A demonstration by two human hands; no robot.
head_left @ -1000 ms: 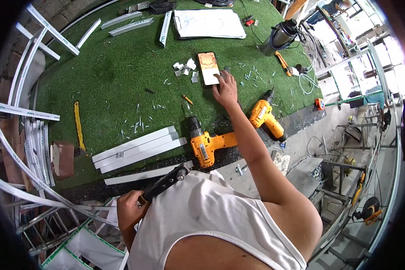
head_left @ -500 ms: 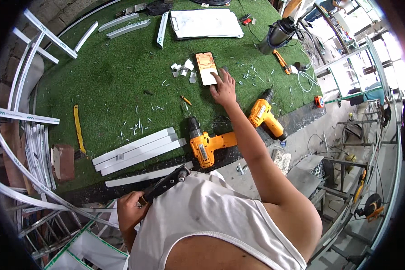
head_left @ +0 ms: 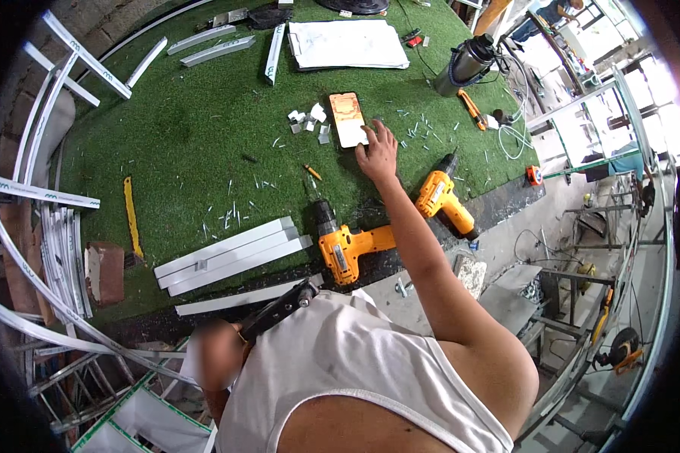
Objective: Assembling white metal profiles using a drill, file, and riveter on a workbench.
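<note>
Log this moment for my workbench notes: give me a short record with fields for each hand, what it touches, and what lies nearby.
surface: green turf-covered bench
right hand: right hand stretched out, fingertips on a phone lying flat
left hand: left hand low by the bench edge, blurred, at a black tool; grip unclear
near right arm: two orange drills lying on the bench
near phone: small white pieces
left of drills: white profile bars
far side: paper sheets, metal flask
</note>
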